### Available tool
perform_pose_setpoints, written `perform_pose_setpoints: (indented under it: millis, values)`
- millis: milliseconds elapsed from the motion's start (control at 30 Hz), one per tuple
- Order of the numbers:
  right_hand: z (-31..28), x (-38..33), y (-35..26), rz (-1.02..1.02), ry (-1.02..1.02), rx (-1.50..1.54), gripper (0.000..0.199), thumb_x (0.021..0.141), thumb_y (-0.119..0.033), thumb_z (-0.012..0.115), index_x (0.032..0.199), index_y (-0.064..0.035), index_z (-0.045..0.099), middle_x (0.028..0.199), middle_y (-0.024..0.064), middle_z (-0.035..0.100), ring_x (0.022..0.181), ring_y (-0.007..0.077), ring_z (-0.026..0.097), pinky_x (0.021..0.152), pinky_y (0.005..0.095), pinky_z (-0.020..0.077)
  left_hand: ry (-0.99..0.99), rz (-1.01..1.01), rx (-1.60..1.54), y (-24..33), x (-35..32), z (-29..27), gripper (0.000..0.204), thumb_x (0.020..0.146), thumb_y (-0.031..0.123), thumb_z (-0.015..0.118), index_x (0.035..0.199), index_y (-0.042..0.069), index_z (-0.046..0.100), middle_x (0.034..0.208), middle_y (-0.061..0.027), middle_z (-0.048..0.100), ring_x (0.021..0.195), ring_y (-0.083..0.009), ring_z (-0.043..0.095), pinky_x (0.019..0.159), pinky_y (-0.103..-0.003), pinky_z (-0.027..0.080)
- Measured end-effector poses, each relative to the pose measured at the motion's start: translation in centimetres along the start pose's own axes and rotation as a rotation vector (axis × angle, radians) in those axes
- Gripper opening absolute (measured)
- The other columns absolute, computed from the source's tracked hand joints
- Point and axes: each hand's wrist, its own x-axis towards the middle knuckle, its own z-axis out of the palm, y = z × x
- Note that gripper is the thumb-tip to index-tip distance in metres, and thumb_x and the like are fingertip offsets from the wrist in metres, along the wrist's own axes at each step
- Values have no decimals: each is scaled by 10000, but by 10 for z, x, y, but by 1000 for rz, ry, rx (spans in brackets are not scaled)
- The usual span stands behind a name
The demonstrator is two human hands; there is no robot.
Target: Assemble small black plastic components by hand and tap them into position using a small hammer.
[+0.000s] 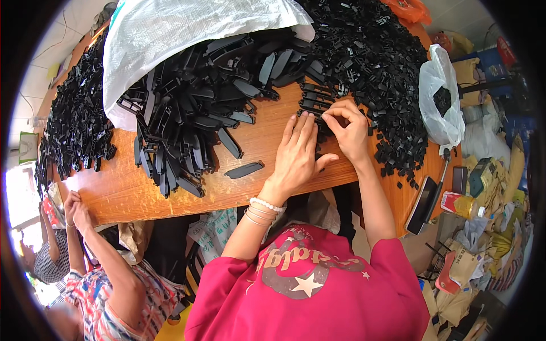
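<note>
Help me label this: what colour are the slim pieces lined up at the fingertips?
The slim pieces are black, best seen in the head view.

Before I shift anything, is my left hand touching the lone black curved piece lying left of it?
Apart: in the head view, bare wooden tabletop shows between the left hand and the lone black piece.

tabletop [122,182] passable nearside; sack [193,34] probably obstructs

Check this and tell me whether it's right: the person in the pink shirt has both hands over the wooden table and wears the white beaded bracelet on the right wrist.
The wrist is wrong: the head view shows the white beaded bracelet by the left hand. Both hands are over the wooden table.
</note>
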Motion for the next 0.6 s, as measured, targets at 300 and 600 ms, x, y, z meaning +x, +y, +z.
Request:
perform_pose_setpoints:
  millis: [300,600]
  values:
    - [1,-2,-1,-15,-20,-17,90,814,-54,693,838,32,684,885,74,637,801,194,621,711,291,480,10,-13,-15,2,-1,-1,695,799,447,684,1151,-137,550,1289,-256,504,1270,-383,448,1105,-488,308]
    - [2,-1,2,25,23,-5,93,811,-60,695,830,31,685,871,77,638,788,201,621,705,297,485,14,-12,-24,1,1,0,689,799,442,683,1148,-137,551,1292,-251,503,1267,-381,450,1105,-484,308]
